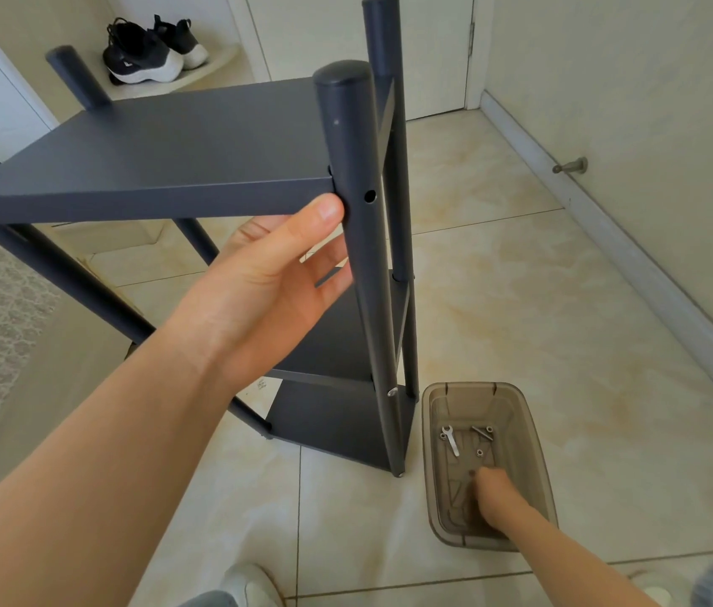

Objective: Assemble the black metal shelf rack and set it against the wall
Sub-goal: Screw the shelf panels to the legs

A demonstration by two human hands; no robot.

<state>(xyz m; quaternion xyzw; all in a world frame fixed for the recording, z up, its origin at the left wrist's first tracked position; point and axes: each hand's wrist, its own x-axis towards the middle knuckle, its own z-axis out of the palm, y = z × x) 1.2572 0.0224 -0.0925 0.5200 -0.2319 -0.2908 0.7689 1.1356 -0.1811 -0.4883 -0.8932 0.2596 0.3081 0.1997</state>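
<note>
Your left hand (267, 291) holds the rack (324, 414) at its near right post (354, 168). The palm faces up, the thumb presses where the top shelf (162, 168) meets the post, and the fingers reach round behind the post. Just right of the thumb, an open hole (370, 195) shows in the post.

The rack stands upright on the tile floor (543, 300), left of centre, with two more shelves below the top one. It is well apart from the wall (652, 102) on the right.

Your right hand (492, 488) reaches down into a clear brown bin (534, 431), which sits on the floor just right of the rack's near foot. The hand is blurred, with its fingertips at the bin's bottom, and you cannot tell whether it has hold of anything. Beyond it in the bin lie a wrench (451, 440), a bolt (481, 432) and a nut (480, 452).

Dark shoes (148, 54) sit on a ledge far left.
</note>
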